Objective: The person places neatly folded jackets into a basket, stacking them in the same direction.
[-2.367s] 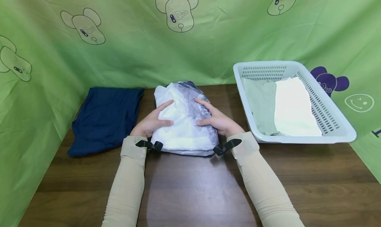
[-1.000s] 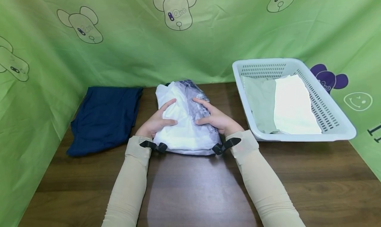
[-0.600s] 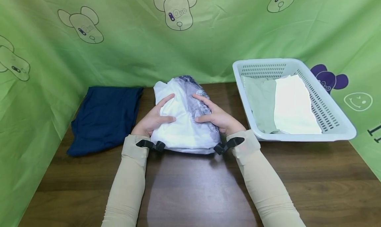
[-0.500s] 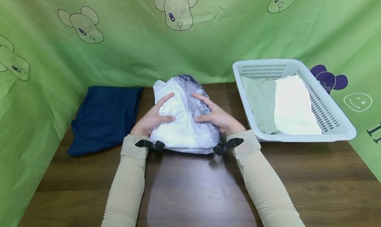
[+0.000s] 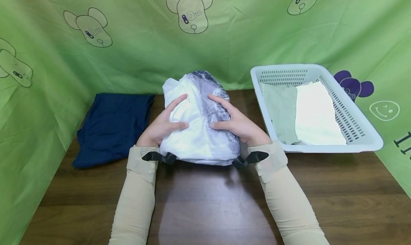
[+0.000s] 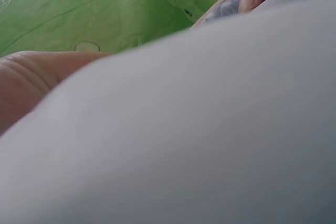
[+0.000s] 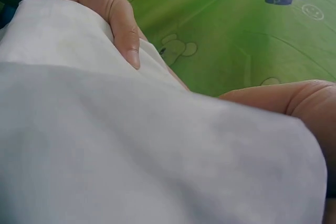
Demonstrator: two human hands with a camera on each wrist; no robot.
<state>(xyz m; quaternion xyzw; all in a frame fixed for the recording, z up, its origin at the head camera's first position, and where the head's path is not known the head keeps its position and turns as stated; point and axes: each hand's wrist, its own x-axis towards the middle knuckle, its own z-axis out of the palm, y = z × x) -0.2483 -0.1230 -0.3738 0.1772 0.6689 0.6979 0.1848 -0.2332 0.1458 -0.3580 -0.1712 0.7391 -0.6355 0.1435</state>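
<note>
At the table's (image 5: 199,209) far left corner lies the blue cloth (image 5: 113,129), spread flat and apart from both hands. To its right, the left hand (image 5: 160,129) grasps the left side of the white bundle (image 5: 199,141), thumb and one finger on top, the other fingers hidden. The bundle is near the middle of the table's far edge, a grey print down its right half; it seems raised and tilted, though its underside is out of sight. The right hand (image 5: 240,125) grasps the right side in the same way. At the far right corner stands the basket (image 5: 330,149), holding a green cloth (image 5: 282,113) and a white cloth (image 5: 316,116) side by side.

The step in hand looks like a two-handed lift of the folded bundle. The next move calls, I judge, for both hands to travel together at one height, keeping the folds from slipping.
</note>
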